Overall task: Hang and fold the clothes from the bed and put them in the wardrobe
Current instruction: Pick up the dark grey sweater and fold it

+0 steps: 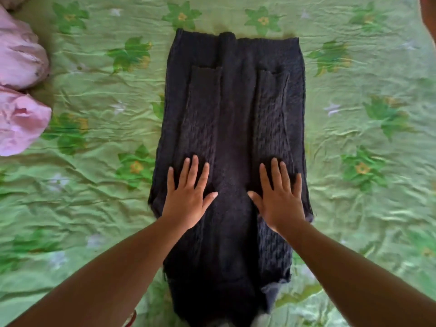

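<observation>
A dark knitted garment [232, 109] lies flat and lengthwise on the green flowered bed sheet [94, 185], its sides and sleeves folded inward into a long strip. My left hand [188, 194] rests flat on its left half with the fingers spread. On the right half my right hand [279, 197] presses down flat in the same way. Neither hand holds anything. The garment's near end runs out of view between my forearms.
Two pink bundled items [18, 95] lie at the bed's left edge. Wrinkled green sheet surrounds the garment on both sides and beyond its far end. A bit of another person or limb shows at the top right corner [428, 15].
</observation>
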Tool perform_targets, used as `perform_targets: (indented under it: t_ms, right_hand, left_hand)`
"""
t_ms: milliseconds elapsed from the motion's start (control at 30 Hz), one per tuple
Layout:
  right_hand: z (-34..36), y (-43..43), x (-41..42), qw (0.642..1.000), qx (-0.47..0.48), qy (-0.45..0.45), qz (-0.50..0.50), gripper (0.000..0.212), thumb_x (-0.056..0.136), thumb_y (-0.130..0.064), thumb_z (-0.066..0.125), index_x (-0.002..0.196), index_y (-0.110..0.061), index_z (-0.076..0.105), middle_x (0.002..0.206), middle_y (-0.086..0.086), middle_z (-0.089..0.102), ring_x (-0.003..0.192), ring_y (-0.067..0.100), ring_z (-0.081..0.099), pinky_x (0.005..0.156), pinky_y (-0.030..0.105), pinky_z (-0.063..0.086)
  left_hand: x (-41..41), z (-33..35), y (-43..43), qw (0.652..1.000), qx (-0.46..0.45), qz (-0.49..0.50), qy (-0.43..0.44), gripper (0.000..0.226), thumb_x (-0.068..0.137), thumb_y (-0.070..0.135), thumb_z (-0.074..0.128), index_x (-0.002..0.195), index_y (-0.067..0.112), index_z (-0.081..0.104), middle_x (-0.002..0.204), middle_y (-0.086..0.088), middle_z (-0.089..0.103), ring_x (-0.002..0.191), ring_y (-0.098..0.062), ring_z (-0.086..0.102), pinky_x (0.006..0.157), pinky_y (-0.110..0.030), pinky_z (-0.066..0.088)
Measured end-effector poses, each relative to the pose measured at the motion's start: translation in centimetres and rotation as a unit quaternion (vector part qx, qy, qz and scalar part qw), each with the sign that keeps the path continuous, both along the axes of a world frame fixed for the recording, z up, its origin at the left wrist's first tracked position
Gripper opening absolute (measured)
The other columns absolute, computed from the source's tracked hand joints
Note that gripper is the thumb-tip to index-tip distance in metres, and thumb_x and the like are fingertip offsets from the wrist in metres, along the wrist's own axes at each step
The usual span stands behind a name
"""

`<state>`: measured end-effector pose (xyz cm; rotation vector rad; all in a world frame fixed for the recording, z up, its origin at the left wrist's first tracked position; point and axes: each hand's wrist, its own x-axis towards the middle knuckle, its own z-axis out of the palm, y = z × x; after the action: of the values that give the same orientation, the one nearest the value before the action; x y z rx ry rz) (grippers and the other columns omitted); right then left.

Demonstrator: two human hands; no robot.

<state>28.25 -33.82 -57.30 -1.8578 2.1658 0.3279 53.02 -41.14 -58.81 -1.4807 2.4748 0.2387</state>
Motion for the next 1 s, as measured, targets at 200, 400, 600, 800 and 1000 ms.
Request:
perform_targets:
  t_ms: [200,400,600,800,1000]
  right_hand:
    - [-0.2,10.0,2.6,1.0,0.016,-0.001,0.016,0.083,0.1,-0.069,0.015,0.162,-0.014,0.014,0.168,0.018,0.006,0.155,0.037,0.007,0.116,0.071,0.012]
    - [0.3,14.6,2.7,0.999,0.027,0.009,0.021,0.081,0.098,-0.072,0.016,0.162,-0.022,0.006,0.168,0.02,-0.005,0.155,0.038,-0.003,0.119,0.066,0.013]
    - [2.2,15.3,2.7,0.939,-0.022,-0.197,-0.281,0.054,0.096,-0.028,0.063,0.147,-0.037,0.046,0.136,0.024,0.046,0.113,0.036,0.051,0.094,0.042,0.045]
    - [6.3,11.6,0.7,0.742,0.118,-0.495,-0.437,0.023,0.092,-0.002,0.058,0.085,-0.022,0.068,0.066,0.007,0.05,0.052,0.017,0.043,0.05,0.021,0.034]
    - [11.5,0.0,-4.3,0.541,0.04,-0.641,-0.543,0.028,0.097,-0.021,0.056,0.073,-0.016,0.07,0.061,0.002,0.066,0.051,0.014,0.061,0.044,0.02,0.049]
  left_hand:
    - [4.5,0.2,8.7,1.0,0.014,-0.014,-0.01,0.081,0.096,0.069,0.017,0.16,0.02,0.011,0.167,-0.015,-0.003,0.154,-0.032,0.002,0.118,-0.063,0.012]
    - [6.1,0.8,13.1,1.0,0.016,0.019,0.0,0.078,0.095,0.069,0.024,0.16,0.026,0.015,0.166,-0.018,0.002,0.154,-0.035,0.004,0.118,-0.062,0.017]
    - [6.7,2.4,14.9,0.93,0.066,0.283,0.225,0.05,0.095,0.028,0.063,0.142,0.027,0.049,0.138,-0.019,0.036,0.122,-0.035,0.049,0.102,-0.039,0.047]
    - [7.1,6.1,10.7,0.775,0.288,0.431,0.361,0.028,0.088,0.001,0.058,0.105,0.021,0.067,0.069,-0.011,0.058,0.054,-0.014,0.052,0.053,-0.028,0.04]
    - [3.4,11.9,-2.1,0.552,0.305,0.508,0.587,0.018,0.096,0.007,0.052,0.094,0.018,0.066,0.079,-0.005,0.066,0.072,-0.018,0.062,0.055,-0.023,0.051]
